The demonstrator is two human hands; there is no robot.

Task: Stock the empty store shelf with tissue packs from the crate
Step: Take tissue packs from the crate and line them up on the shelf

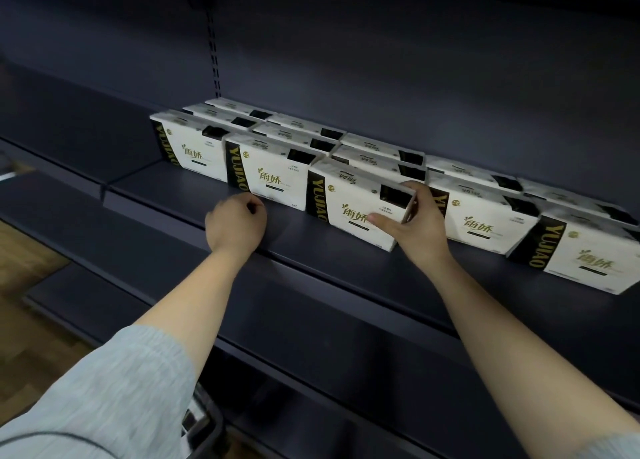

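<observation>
In the head view, your right hand [414, 221] grips the right end of a tissue pack [356, 204] standing in the front row on the shelf [242, 271], thumb on its face and fingers curled over its top corner. Your left hand [235, 221] hangs curled and holds nothing, just above the shelf in front of the neighbouring pack [270, 173]. Press the held pack back and leftward until its face lines up with the row, and steady its free end with the left hand so it stays upright. The crate [199, 424] sits low, by your left sleeve [97, 396]
</observation>
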